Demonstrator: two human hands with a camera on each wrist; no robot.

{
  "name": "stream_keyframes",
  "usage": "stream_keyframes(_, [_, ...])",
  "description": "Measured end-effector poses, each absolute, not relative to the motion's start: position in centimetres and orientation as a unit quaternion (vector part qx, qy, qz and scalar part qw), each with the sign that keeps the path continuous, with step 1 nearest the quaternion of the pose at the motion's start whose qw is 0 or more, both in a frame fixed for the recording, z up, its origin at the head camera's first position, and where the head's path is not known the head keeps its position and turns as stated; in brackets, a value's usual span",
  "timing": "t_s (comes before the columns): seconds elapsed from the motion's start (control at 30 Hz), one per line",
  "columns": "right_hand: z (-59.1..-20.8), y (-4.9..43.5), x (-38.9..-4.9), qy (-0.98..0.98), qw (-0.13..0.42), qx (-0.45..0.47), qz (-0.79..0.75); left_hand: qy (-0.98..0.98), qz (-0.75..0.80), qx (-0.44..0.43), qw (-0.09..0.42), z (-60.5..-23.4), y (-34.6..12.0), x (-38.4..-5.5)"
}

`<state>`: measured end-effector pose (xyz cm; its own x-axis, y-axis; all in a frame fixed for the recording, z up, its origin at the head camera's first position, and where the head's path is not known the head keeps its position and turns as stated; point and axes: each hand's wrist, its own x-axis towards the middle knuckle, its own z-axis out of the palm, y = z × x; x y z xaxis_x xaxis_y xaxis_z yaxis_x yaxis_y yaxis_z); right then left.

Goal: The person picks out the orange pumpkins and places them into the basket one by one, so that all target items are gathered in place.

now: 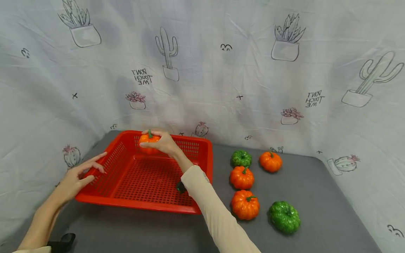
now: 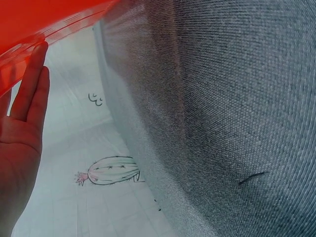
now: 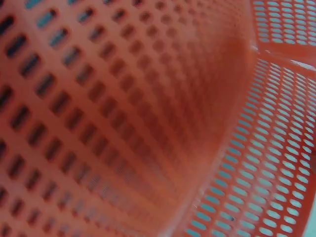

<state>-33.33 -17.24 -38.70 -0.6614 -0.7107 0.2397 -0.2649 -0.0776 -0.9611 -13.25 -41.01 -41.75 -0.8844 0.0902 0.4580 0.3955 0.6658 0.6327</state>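
A small orange pumpkin (image 1: 148,140) with a green stem is gripped between the thumb and fingers of my right hand (image 1: 161,141). It is over the far left part of a red plastic basket (image 1: 139,203) with slotted walls and a grid floor. My left hand (image 1: 74,180) is at the basket's left rim, fingers extended across it. In the left wrist view, two straight fingers (image 2: 34,91) lie against the outside of the red wall (image 2: 54,15). The right wrist view is filled by the basket's grid (image 3: 98,113); neither the right hand nor the pumpkin shows there.
Right of the basket on the grey table (image 1: 316,196) stand a small green pumpkin (image 1: 241,159), a larger green one (image 1: 284,217) and three orange pumpkins (image 1: 270,161). A white cactus-print cloth (image 1: 202,88) hangs behind the table and along its sides.
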Motion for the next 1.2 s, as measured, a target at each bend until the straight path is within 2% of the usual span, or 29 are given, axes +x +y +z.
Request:
stream_keyframes(0.4, [-40.1,-18.3,-32.5,0.694,0.154,-0.401,-0.577,-0.885,-0.397,-0.139,0.198,-41.8,-41.2,-13.0])
stream_keyframes(0.63, [-41.3,-19.3,-31.8,0.724,0.095,-0.396,-0.556,-0.892,-0.388,-0.132,0.193,-41.7,-41.0,-13.1])
stream_keyframes(1.2, [-42.2,-20.1,-31.7,0.729,0.104,-0.387,-0.554,-0.901,-0.380,-0.112,0.177,-41.3,-40.7,-13.2])
